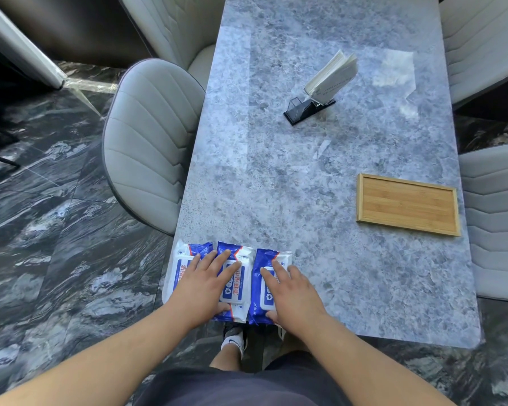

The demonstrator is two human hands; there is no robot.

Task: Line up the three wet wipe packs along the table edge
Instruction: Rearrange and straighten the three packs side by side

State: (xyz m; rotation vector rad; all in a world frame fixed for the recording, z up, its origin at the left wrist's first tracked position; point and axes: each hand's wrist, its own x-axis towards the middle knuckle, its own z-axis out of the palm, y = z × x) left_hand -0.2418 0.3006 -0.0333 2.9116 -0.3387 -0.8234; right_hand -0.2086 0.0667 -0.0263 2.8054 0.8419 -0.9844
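Three glossy blue-and-white plastic packs sit side by side at the near left corner of the mottled grey stone table (305, 186): left pack (180, 266), middle pack (237, 281), right pack (261, 284). The left hand (201, 288) lies flat, fingers spread, across the left and middle packs. The right hand (294, 295) presses flat on the right pack, gripping nothing. A bamboo tray (407, 204) lies well apart.

One head-worn wide-angle view looks steeply down and forward along a marbled table (320, 177), whose near edge crosses the lower middle of the frame; both forearms enter from the bottom corners, close to the lens, and chairs and dark floor curve along the sides
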